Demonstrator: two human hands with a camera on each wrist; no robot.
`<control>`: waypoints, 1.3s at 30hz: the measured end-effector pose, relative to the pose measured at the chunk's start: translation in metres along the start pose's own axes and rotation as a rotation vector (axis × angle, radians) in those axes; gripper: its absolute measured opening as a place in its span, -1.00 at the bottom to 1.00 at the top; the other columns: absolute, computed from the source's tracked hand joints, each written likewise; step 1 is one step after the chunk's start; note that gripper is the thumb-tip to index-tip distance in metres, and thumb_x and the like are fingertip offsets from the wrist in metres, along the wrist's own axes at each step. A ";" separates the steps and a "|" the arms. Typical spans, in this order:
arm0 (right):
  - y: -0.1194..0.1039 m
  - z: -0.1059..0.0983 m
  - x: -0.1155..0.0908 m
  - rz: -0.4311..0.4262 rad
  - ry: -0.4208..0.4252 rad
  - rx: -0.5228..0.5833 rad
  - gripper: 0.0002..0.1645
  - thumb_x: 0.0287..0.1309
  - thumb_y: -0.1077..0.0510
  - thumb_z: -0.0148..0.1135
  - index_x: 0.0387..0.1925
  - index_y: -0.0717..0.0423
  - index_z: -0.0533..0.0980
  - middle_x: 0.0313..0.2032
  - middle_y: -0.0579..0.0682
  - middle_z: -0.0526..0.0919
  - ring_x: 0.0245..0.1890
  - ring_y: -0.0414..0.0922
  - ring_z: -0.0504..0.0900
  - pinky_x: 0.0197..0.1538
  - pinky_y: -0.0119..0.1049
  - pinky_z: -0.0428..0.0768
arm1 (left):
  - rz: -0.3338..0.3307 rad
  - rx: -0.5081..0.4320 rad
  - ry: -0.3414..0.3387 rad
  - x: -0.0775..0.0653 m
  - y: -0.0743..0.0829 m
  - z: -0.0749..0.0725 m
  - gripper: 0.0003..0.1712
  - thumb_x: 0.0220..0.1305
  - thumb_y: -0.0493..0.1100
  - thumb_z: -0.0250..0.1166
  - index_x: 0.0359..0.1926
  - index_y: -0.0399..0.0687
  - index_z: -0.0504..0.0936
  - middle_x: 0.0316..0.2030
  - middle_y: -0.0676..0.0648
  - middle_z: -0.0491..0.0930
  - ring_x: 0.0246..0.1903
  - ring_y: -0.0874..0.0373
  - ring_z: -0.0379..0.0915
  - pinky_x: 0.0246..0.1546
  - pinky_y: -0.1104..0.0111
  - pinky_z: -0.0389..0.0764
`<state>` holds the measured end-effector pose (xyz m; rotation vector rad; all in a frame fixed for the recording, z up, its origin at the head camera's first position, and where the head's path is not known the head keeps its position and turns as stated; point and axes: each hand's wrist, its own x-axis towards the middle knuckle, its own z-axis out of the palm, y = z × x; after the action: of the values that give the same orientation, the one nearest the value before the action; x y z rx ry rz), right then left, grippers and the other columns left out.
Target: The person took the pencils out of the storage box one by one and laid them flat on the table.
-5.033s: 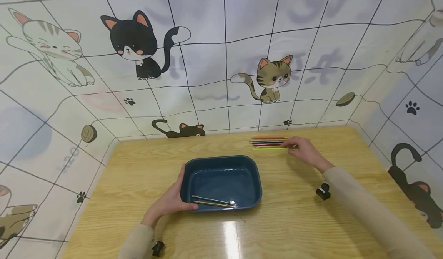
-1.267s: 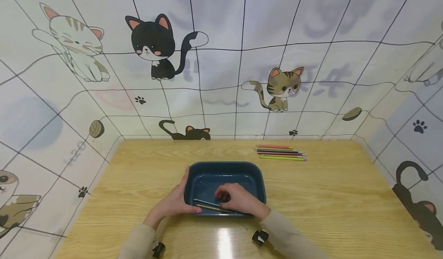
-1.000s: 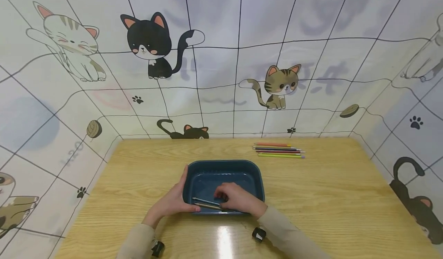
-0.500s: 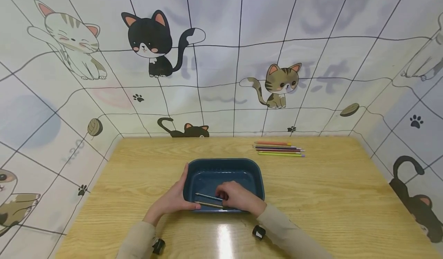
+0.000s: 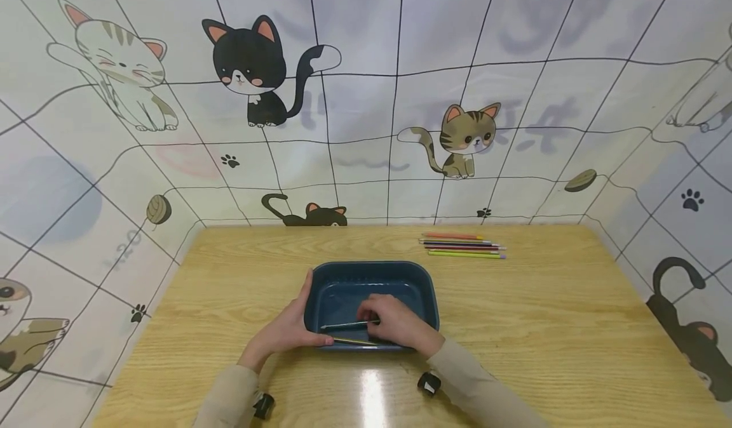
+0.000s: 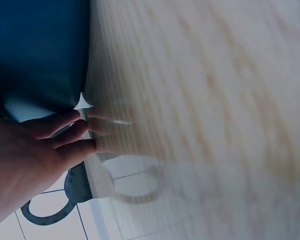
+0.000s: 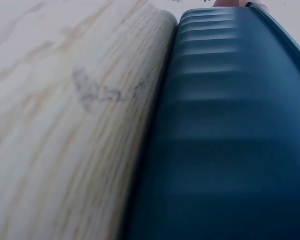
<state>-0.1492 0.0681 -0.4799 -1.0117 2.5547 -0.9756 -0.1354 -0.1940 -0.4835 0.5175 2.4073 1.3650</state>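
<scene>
A dark blue rectangular dish [image 5: 372,269] sits on the wooden table in the head view. My left hand [image 5: 288,326] holds its near left corner, thumb on the front rim and fingers along the left side; the left wrist view shows these fingers against the outer wall. Inside the dish, my right hand [image 5: 394,320] pinches a thin grey pencil [image 5: 343,324], whose right end the fingers hide. A second, gold-and-dark pencil [image 5: 354,341] lies along the near wall, partly covered by the right hand. The dish's ribbed outer wall [image 7: 230,125] fills much of the right wrist view.
Several coloured pencils [image 5: 463,246] lie side by side on the table [image 5: 532,314], behind and to the right of the dish. A cat-patterned wall covering [image 5: 366,180] rises along the table's back and both sides.
My right hand has come from the coloured pencils into the dish. Lately the grey pencil has turned in its fingers and moved away from the gold one. The left hand keeps its hold.
</scene>
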 end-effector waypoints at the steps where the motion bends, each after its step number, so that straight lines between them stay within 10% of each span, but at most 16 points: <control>1: 0.000 0.000 0.000 -0.009 0.005 0.014 -0.75 0.02 0.40 0.24 -0.24 0.13 0.63 -0.32 -0.12 0.56 -0.34 -0.28 0.50 -0.23 -0.37 0.52 | -0.001 0.002 -0.001 0.000 0.000 0.000 0.61 -0.17 0.05 0.62 0.49 0.15 -0.54 0.47 -0.32 -0.22 0.40 -0.21 -0.17 0.30 -0.10 -0.02; 26: 0.002 -0.014 -0.010 -0.035 0.274 0.234 -0.76 0.13 0.39 0.25 -0.21 0.07 0.67 -0.28 -0.15 0.60 -0.26 -0.23 0.54 -0.15 -0.30 0.56 | -0.023 -0.003 -0.004 0.001 0.002 0.001 0.60 -0.18 0.06 0.62 0.50 0.12 -0.51 0.45 -0.31 -0.09 0.37 -0.19 -0.02 0.30 -0.07 0.06; 39: 0.013 -0.068 -0.034 -0.012 0.294 0.238 -0.77 0.18 0.42 0.21 -0.15 0.20 0.66 -0.20 0.00 0.63 -0.20 -0.08 0.59 -0.08 -0.18 0.58 | -0.004 0.044 -0.001 0.002 0.000 0.001 0.60 -0.16 0.02 0.62 0.50 0.06 -0.53 0.47 -0.30 -0.19 0.39 -0.24 -0.12 0.29 -0.12 0.00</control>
<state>-0.1599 0.1325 -0.4388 -0.8731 2.5713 -1.4884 -0.1367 -0.1923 -0.4839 0.5240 2.4410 1.3126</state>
